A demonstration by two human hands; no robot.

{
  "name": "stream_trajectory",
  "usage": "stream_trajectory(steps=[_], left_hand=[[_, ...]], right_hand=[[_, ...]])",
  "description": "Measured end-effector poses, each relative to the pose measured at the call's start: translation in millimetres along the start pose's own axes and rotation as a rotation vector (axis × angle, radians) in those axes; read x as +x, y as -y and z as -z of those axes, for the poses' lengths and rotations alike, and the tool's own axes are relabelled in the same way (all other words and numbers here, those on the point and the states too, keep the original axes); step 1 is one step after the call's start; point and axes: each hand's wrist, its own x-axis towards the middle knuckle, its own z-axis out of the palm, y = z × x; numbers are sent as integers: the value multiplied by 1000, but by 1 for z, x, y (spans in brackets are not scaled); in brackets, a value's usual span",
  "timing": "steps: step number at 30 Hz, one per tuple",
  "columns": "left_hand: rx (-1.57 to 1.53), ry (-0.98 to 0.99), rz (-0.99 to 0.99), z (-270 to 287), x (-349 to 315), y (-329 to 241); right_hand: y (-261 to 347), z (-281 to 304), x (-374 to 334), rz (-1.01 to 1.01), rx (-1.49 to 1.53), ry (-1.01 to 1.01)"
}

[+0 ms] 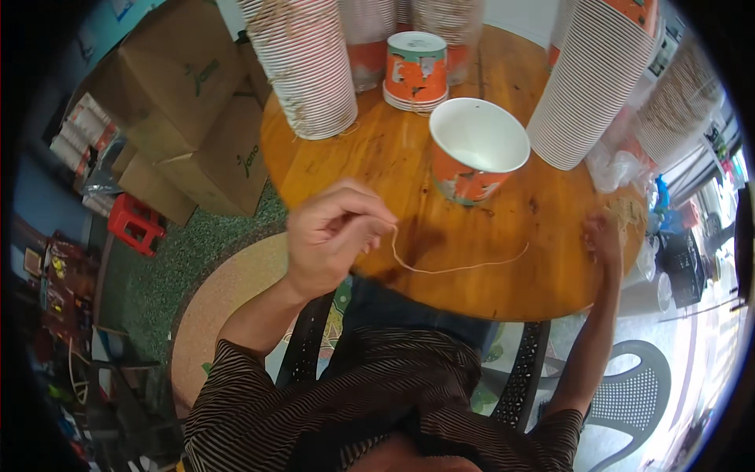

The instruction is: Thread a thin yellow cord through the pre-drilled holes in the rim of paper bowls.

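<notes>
My left hand [338, 234] is closed in a pinch on one end of a thin tan string [440, 271]. The string curves down and rightward, over the near part of the round wooden table [503, 291]. Just beyond it stands an upright paper bucket [476, 179], white inside, orange and green outside with torn patches. My right hand [602, 236] is at the table's right edge, beside a bunch of tan strands [627, 214]. Its fingers look curled but blurred, so whether they grip a strand is unclear.
A tall white bucket stack [303, 75] with tan strands on it leans at the back left; another stack [590, 86] leans at the right. Between them sits a short upside-down stack [417, 71]. Cardboard boxes [189, 86], a red stool [135, 223] and a grey chair [633, 393] surround the table.
</notes>
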Motion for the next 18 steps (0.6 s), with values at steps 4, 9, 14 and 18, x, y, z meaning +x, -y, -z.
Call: stream_trajectory(steps=[4,9,14,18], left_hand=[[109,198,89,-18,-32,20],[356,228,-142,-39,-48,25],[289,212,-18,-45,-50,18],[189,187,69,-54,-49,21]], right_hand=[[64,-22,-54,727,-717,-402],[207,-94,-199,390,426,516],[213,-123,-237,293,682,696],[206,-129,-234,303,716,615]])
